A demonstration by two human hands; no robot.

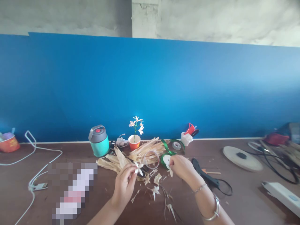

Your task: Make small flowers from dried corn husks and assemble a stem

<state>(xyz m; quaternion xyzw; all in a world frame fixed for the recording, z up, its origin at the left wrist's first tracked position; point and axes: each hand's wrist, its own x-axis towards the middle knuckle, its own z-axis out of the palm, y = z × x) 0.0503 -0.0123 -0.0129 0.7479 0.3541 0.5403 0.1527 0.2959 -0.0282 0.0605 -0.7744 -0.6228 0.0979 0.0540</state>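
My left hand pinches a small white flower between thumb and fingertips, its pointed petals spread open. My right hand is closed beside a spool of green ribbon; its fingertips face away, so I cannot make out what is in them. A pale petal-like piece shows just below those fingers, and whether they touch it is unclear. Between the hands on the table lie another white flower, a smaller pale flower and thin stem-like strips.
Dried corn husks lie behind the hands, near a paper cup with an upright flower stem. A turquoise flask stands left. A black glue gun lies right, before a round pale disc. A blue partition closes the back.
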